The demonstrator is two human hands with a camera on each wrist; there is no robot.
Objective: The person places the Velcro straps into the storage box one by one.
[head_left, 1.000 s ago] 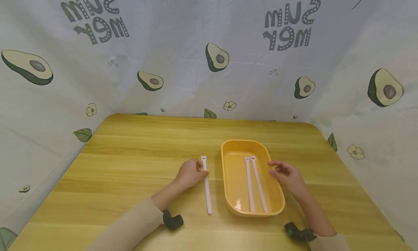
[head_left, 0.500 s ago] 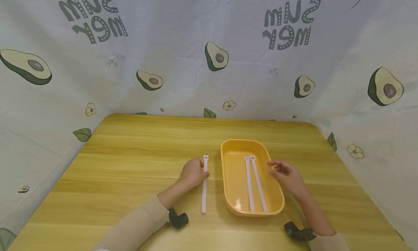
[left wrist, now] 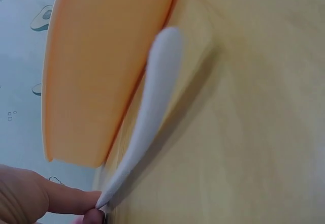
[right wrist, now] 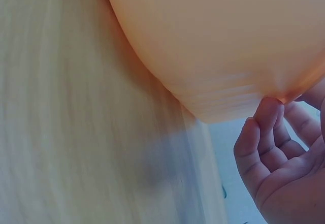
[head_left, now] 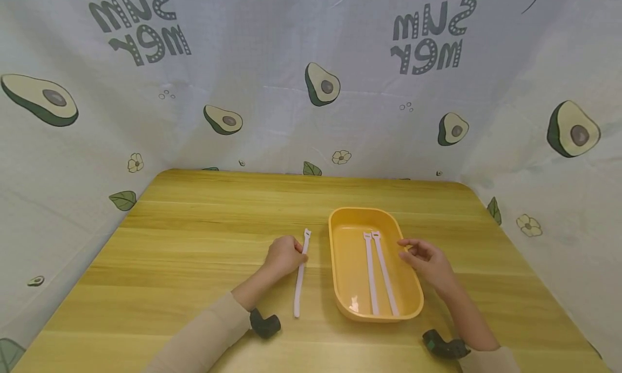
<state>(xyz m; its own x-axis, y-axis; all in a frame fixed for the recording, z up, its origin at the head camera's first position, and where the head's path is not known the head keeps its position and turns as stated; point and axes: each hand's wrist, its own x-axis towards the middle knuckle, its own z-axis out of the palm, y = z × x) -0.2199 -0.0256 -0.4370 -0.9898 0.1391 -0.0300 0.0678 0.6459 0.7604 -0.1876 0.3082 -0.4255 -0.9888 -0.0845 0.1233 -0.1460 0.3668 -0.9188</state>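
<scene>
A white cable tie strap with a slotted head is pinched between the thumb and fingers of my left hand, left of the yellow tray. In the left wrist view the strap curves up from the fingertips, its free end raised above the table with a shadow below. My right hand holds the tray's right rim; in the right wrist view its fingertips press against the rim from outside. Two more white straps lie side by side inside the tray, heads at the far end.
A wooden table carries everything. Behind and beside it hangs a white curtain printed with avocados. Dark wrist-worn cameras sit on the left arm and the right arm.
The strap in my left hand has tilted, its near end swinging left and its head slightly right, and now looks turned on edge. The right hand and tray have stayed put.
</scene>
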